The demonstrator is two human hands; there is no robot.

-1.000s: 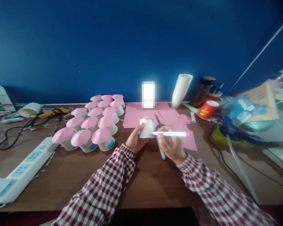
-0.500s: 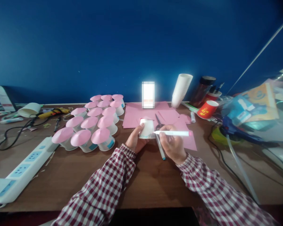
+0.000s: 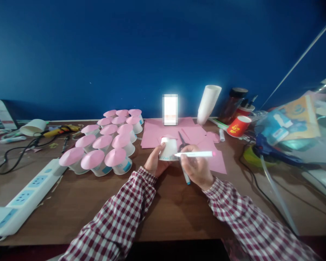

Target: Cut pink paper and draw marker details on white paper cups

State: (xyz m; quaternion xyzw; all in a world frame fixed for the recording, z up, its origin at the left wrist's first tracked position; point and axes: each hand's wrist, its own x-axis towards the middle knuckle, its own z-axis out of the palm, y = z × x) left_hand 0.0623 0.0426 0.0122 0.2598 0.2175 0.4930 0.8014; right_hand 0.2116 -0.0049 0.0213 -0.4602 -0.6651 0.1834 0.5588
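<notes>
My left hand (image 3: 155, 159) is closed round the left side of a white paper cup (image 3: 168, 148), which is upside down with its rim toward me. Small blue-green marks run along that rim. In my right hand (image 3: 197, 167) is a white marker pen (image 3: 197, 154), its tip at the right edge of the cup near the rim. Scissors (image 3: 182, 139) lie behind my right hand, and a marker with a teal end (image 3: 188, 180) lies below it, partly hidden. Pink paper sheets (image 3: 152, 134) are spread beyond the cup.
Several upturned cups with pink cone tops (image 3: 115, 157) stand in rows at left, behind a power strip (image 3: 29, 194). A tall stack of white cups (image 3: 208, 103), a red cup (image 3: 238, 126) and a blue glue gun (image 3: 274, 150) with a cable are at right.
The marker in my right hand has shifted slightly to the left and down along the cup's rim. My left hand keeps the cup nearly still.
</notes>
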